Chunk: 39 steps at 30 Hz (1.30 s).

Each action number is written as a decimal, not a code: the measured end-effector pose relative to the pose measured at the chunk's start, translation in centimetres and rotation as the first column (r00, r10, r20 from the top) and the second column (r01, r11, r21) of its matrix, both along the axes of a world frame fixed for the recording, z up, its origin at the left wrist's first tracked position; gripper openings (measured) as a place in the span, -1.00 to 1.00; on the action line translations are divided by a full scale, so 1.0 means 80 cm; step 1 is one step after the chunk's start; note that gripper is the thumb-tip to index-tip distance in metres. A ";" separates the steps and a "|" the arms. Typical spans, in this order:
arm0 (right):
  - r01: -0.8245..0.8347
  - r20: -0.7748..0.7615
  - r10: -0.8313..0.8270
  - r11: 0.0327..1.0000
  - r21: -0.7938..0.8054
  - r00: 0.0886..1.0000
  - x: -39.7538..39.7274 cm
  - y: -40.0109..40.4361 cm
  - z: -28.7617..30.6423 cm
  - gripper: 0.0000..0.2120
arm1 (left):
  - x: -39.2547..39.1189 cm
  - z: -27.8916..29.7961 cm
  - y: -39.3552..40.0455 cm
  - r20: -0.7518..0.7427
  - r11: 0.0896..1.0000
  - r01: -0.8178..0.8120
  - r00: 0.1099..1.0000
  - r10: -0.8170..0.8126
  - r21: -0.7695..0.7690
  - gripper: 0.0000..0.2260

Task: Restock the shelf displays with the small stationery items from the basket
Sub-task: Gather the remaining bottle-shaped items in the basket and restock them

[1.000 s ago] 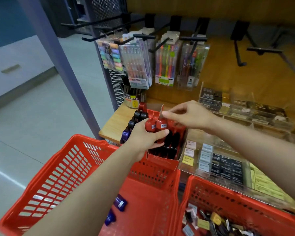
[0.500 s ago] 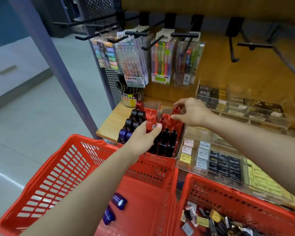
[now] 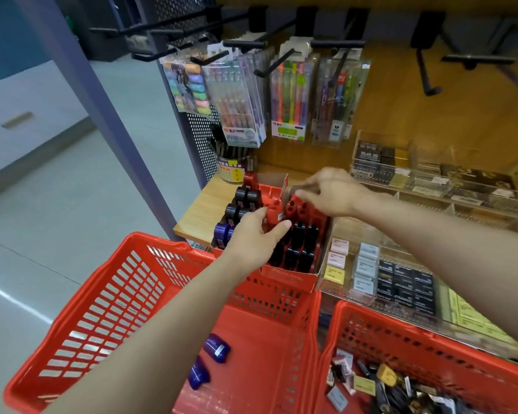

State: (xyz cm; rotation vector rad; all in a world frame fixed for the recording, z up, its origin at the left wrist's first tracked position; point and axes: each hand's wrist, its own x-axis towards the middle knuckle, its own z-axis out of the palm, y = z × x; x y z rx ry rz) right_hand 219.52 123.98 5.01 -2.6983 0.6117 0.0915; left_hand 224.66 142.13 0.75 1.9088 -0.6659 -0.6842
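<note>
Hands (image 3: 253, 237) crowd red sharpeners (image 3: 274, 215) inside the display box (image 3: 287, 277).

red basket (image 3: 126, 294), purple sharpeners (image 3: 217, 348)

Not much could really be read here. Print was seen on the hanging pen packs (image 3: 243, 135), the pen cup label (image 3: 232, 174) and the display box front (image 3: 287, 276), but all too blurred.
</note>
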 end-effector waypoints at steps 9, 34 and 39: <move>-0.131 0.241 0.078 0.968 0.212 0.967 -0.050 0.007 0.036 -0.63 | -0.033 0.021 -0.036 0.236 0.996 0.069 0.970 -0.053 -0.060 -0.74; -0.012 -0.043 0.000 0.957 -0.289 0.999 -0.029 -0.018 -0.040 -0.65 | 0.017 -0.040 -0.056 0.554 0.815 0.276 0.620 -0.556 0.509 -0.38; -0.062 -0.071 0.040 0.940 -0.336 0.997 -0.049 -0.009 -0.041 -0.58 | 0.014 -0.035 -0.057 0.535 0.799 0.273 0.622 -0.571 0.535 -0.39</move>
